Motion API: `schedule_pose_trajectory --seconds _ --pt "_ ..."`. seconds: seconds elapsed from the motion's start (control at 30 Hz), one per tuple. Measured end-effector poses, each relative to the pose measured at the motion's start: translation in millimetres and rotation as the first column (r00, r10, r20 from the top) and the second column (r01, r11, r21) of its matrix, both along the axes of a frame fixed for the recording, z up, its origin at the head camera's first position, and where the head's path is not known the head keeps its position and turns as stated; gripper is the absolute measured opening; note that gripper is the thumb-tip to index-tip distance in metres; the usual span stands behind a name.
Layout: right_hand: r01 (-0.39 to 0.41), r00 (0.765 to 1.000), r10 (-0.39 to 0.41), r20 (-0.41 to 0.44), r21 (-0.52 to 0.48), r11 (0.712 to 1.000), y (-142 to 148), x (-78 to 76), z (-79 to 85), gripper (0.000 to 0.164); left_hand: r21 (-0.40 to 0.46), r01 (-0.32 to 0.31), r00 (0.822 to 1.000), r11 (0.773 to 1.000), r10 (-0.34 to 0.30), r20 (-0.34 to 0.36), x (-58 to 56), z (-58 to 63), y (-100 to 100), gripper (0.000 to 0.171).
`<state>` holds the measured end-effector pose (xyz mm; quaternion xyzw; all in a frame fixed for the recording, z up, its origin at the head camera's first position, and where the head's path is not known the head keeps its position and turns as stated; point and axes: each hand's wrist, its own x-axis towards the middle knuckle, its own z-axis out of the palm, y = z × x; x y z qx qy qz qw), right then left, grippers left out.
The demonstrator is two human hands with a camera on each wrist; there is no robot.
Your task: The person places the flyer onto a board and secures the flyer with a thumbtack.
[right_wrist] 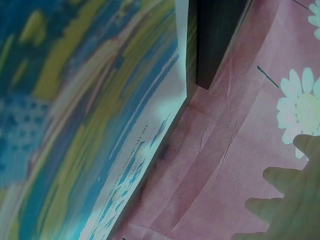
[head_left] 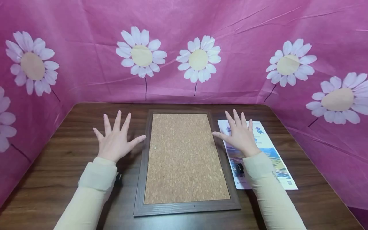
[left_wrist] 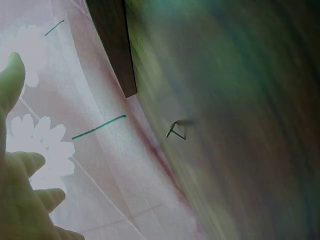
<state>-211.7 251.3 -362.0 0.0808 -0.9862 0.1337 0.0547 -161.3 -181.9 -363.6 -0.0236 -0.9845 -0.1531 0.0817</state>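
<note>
A cork board [head_left: 187, 159] in a dark brown wooden frame [head_left: 184, 209] lies flat at the middle of the table. To its left, my left hand [head_left: 115, 143] is held palm down with its fingers spread, the thumb tip close to the frame's left side. My right hand [head_left: 240, 134] spreads its fingers over a printed poster [head_left: 267, 150], its thumb reaching toward the frame's right side. Both hands are without anything in them. The poster has a coloured landscape and blue lettering, partly hidden by the right hand and forearm.
A small bent metal piece [left_wrist: 172, 131] stands on the table in the left wrist view. The brown wooden table [head_left: 54, 179] is bordered at the back and sides by a pink cloth [head_left: 172, 92] printed with white flowers. Small black devices [head_left: 240, 168] sit at the wrists.
</note>
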Motion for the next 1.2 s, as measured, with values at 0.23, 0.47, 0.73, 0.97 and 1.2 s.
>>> schedule_pose_trajectory --seconds 0.23,0.47,0.73,0.97,1.2 --pt "-0.011 0.996 0.024 0.091 -0.145 0.989 5.7 -2.3 3.6 0.103 0.108 0.024 0.997 0.994 -0.032 0.076 -1.8 8.1 0.2 0.101" --pt "-0.008 0.978 0.079 0.195 -0.341 0.940 22.3 -2.2 9.7 0.093 0.308 0.042 0.985 0.950 -0.091 0.146 -4.0 16.3 1.7 0.100" --pt "0.050 0.946 0.128 0.299 -0.522 0.852 44.4 -2.9 12.3 0.087 0.488 0.046 0.960 0.871 -0.173 0.220 -6.3 15.5 0.3 0.100" --pt "0.066 0.938 0.146 0.315 -0.576 0.815 61.3 -2.5 7.4 0.088 0.570 0.041 0.941 0.821 -0.224 0.255 -7.1 7.2 6.1 0.098" --pt "0.102 0.935 0.125 0.332 -0.589 0.801 75.1 3.3 7.6 0.087 0.566 0.032 0.931 0.824 -0.230 0.282 -7.2 -1.4 10.0 0.098"
